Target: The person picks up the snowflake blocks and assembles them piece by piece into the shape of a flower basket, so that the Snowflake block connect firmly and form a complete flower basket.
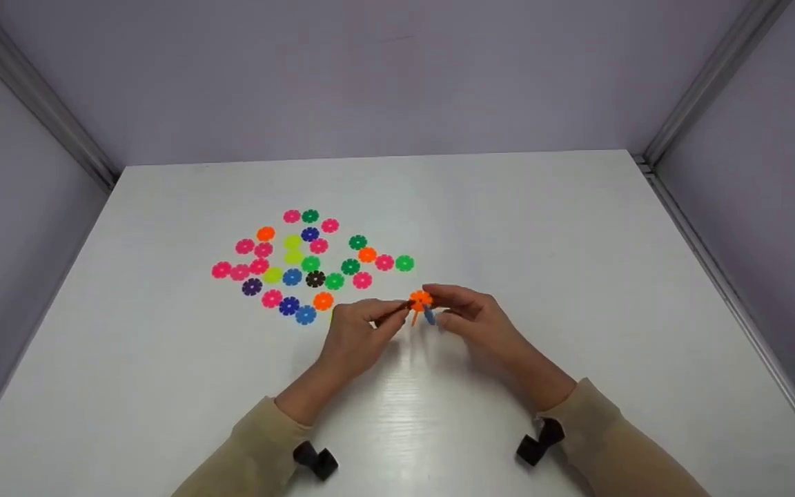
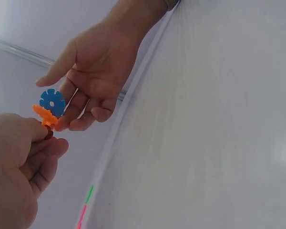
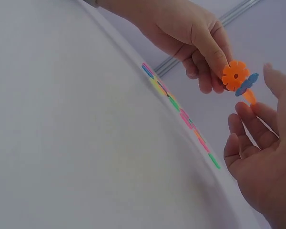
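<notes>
My left hand (image 1: pixel 358 337) pinches a small cluster of interlocking notched plastic discs by its dark brown disc (image 2: pixel 49 134), mostly hidden under thumb and finger. Joined in the cluster are an orange disc (image 3: pixel 235 75), a blue disc (image 2: pixel 52 101) and another orange disc (image 3: pixel 249 97) standing at an angle. Around the far side of the cluster is my right hand (image 1: pixel 484 323), fingers loosely bent. Its thumb stands apart from the blue disc in the right wrist view, while its fingertips (image 3: pixel 244 109) come right up to the lower orange disc.
Loose notched discs in pink, green, yellow, blue, orange and black lie flat on the white table (image 1: pixel 577 262), left of and beyond the hands. A black disc (image 1: pixel 315 279) sits among them. A yellow disc is mostly covered by my left hand. Pale walls enclose the table.
</notes>
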Demonstrator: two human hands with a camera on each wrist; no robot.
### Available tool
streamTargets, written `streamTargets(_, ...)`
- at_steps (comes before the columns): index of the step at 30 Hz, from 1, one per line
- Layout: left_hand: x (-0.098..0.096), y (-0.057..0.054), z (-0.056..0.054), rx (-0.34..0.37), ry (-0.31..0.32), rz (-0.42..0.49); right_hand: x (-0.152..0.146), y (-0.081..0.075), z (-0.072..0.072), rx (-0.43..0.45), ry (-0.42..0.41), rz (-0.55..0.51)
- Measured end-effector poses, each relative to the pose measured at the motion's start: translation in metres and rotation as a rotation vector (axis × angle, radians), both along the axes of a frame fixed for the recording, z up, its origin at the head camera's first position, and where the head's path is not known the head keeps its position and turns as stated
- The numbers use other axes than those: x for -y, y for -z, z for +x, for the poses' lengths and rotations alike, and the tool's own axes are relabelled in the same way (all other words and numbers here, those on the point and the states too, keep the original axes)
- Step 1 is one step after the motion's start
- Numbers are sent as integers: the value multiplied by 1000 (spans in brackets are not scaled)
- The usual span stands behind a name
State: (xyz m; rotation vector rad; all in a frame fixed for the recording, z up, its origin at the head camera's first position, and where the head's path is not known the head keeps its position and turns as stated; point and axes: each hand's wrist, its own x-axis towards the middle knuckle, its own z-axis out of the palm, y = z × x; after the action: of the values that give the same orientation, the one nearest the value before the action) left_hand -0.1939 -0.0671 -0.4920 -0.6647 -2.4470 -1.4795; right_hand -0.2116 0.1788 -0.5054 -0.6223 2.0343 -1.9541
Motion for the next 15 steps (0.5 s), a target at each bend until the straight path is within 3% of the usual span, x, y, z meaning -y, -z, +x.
streamTargets(5,0,1,1,38,25,3,1,1,-1,21,-23,-21)
streamTargets(10,7,-3,-4,75,78,-56,-1,-1,-1,54,8,-63)
streamTargets(12,13,-7,-9,83,67,-87,-2,-1,-2,71,32,-83)
streamTargets(15,24,-14,-20,115,-6,-145,-4,0,-3,100,78,-89)
